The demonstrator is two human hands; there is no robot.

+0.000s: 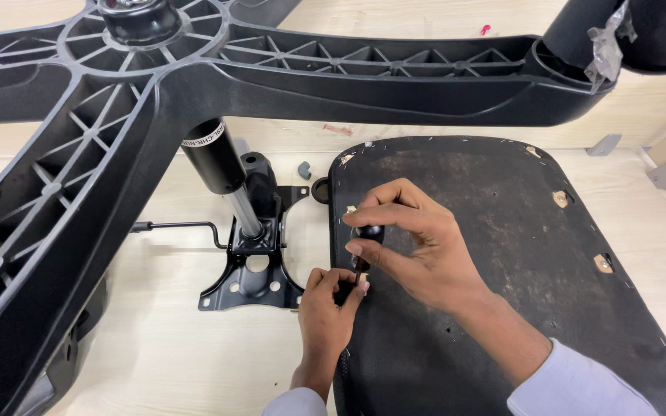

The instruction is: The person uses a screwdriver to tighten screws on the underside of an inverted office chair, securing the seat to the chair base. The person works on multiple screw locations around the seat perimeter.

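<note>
Screwdriver (pixel 364 250) upright at seat pan's (pixel 502 254) left edge: right hand (pixel 418 246) clamped on handle, left hand (pixel 329 308) pinching its shaft below.

Single head-worn view, looking steeply down, close over the hands; chair base (pixel 117 115) looming near the lens

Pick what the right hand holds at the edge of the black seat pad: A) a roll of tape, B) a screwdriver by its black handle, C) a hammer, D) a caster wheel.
B: the right hand wraps a screwdriver with a black handle, its tip down at the seat pad beside the left hand.
</note>
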